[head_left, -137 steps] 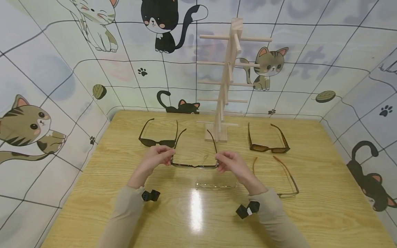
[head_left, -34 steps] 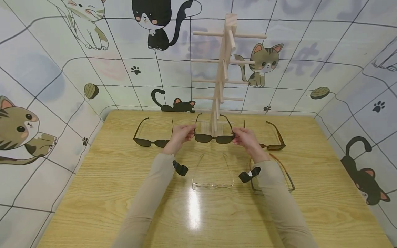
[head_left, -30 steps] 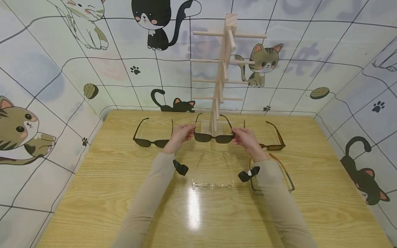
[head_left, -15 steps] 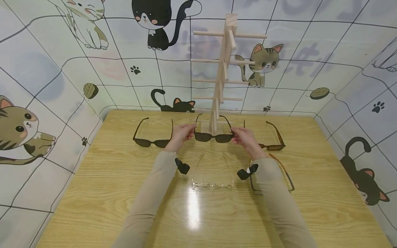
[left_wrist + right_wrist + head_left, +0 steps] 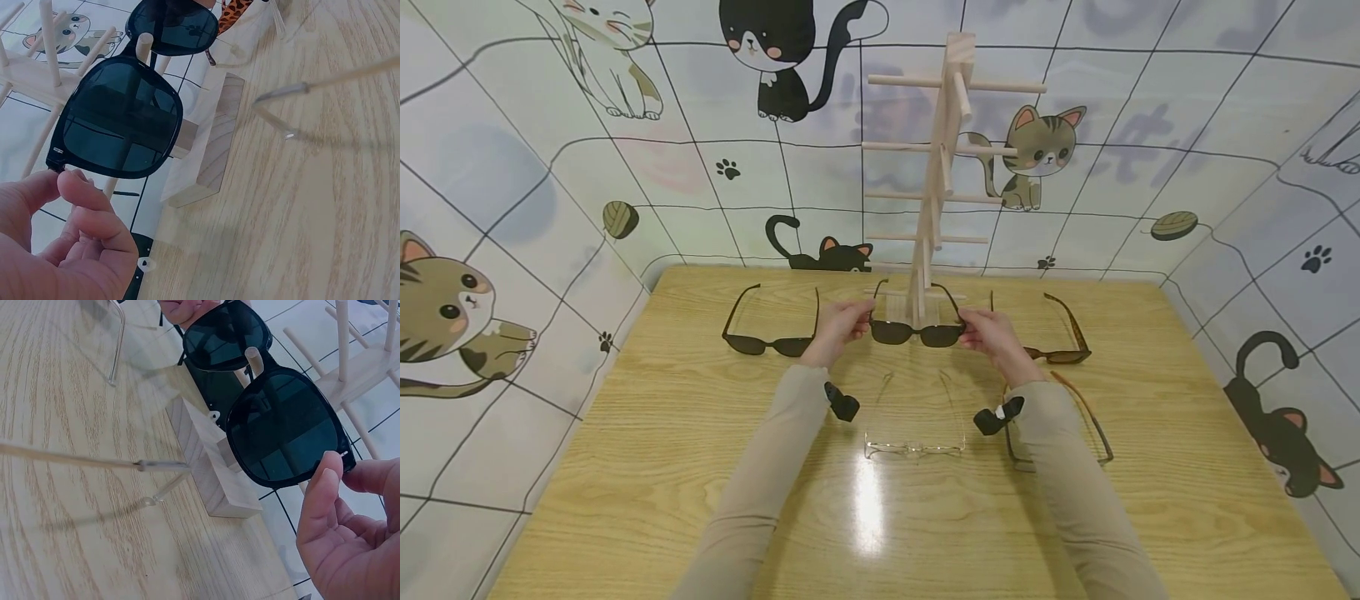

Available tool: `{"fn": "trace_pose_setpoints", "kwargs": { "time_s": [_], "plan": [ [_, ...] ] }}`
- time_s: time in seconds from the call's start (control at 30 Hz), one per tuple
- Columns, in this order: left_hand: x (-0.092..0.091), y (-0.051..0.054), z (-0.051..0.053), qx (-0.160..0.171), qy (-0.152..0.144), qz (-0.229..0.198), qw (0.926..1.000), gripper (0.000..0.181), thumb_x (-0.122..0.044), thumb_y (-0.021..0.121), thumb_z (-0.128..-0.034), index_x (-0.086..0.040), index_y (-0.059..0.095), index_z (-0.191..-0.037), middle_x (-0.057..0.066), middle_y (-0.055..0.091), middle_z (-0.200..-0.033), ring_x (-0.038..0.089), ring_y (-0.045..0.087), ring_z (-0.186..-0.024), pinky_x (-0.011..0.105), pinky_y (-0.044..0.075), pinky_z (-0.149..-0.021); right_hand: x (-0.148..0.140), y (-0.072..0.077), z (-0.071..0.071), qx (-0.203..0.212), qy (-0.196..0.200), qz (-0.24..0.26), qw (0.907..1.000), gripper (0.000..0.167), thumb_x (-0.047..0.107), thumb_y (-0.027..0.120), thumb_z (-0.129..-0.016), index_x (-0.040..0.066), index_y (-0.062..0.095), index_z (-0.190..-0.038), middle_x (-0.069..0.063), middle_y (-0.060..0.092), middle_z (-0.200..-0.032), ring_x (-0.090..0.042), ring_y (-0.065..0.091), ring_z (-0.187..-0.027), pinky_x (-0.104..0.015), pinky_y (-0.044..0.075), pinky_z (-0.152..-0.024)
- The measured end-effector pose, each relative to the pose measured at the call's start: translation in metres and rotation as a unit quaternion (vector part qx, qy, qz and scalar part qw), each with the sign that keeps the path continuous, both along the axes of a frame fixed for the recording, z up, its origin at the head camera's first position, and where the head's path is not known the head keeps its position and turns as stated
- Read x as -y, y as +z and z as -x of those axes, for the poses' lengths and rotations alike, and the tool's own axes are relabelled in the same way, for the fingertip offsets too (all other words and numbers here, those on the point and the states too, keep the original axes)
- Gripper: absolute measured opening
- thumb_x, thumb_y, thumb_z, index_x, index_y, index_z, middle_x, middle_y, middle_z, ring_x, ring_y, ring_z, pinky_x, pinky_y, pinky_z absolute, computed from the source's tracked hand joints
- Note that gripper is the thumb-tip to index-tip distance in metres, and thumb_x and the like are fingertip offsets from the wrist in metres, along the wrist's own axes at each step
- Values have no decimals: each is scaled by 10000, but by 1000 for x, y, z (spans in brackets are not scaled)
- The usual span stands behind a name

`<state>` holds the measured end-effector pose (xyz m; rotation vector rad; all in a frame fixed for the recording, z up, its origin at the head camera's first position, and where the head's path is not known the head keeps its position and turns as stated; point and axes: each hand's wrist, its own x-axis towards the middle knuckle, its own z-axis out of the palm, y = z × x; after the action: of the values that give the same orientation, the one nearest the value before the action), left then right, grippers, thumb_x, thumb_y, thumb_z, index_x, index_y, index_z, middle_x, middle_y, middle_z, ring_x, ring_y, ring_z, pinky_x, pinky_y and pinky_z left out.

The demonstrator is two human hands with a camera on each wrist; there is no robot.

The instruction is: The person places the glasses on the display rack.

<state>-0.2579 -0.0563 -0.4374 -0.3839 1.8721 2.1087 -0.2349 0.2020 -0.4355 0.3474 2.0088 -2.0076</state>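
Black sunglasses (image 5: 892,333) with dark lenses are held level at the foot of a wooden peg rack (image 5: 942,150). My left hand (image 5: 842,327) pinches their left hinge corner between thumb and finger. At the opposite corner my right hand (image 5: 992,329) grips in the same way. In the left wrist view, a peg's round end (image 5: 144,41) shows at the bridge of the sunglasses (image 5: 119,119). The right wrist view has the same peg end (image 5: 253,355) by the bridge; whether the bridge rests on it I cannot tell. The temples point back past the rack's post.
Another pair of black sunglasses (image 5: 767,345) lies left of my left hand. Tortoiseshell sunglasses (image 5: 1063,356) lie to the right, partly behind my right hand. Clear thin-framed glasses (image 5: 913,449) lie nearer me, and brown-templed glasses (image 5: 1093,425) sit under my right forearm. Patterned walls surround the table (image 5: 647,500).
Since the oldest frame, both hands have carried the sunglasses right and away from me to the rack's foot. Over the last second the hands barely move; the temple tips sink slightly.
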Motion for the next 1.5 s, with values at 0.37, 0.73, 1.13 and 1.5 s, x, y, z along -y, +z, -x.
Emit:
{"fn": "trace_pose_setpoints", "kwargs": {
  "time_s": [0.37,0.73,1.13,1.5],
  "plan": [
    [1,-7,2,10,-11,59,10000,430,-239,675,-873,121,599,-1095,-21,553,-622,72,516,-516,159,429,-485,0,-1,-1,-44,22,-146,9999,426,216,508,-978,-128,472,-1226,10,559,-661,-70,583,-562,-197,539,-599],
    [12,-11,-1,-177,71,24,9998,308,-139,616,-909,79,619,-1127,18,599,-746,81,540,-590,228,498,-634,-11,-1,-14,-314,181,-362,9987,342,176,465,-990,-107,477,-1182,26,591,-726,-57,586,-628,-193,529,-619],
    [29,-8,-13,-360,-286,49,9989,325,-144,587,-933,65,582,-1183,82,594,-880,71,556,-637,261,514,-722,-13,3,-36,-463,141,-452,9978,423,205,492,-983,-147,469,-1216,51,595,-694,-51,571,-609,-191,524,-595],
    [44,-6,-21,-450,-250,111,9986,348,-150,592,-928,81,576,-1189,53,587,-845,90,560,-654,258,520,-715,-6,13,-51,-803,199,-323,9960,264,213,536,-968,-37,574,-1046,32,607,-694,-68,577,-596,-215,537,-592]
  ]
}}
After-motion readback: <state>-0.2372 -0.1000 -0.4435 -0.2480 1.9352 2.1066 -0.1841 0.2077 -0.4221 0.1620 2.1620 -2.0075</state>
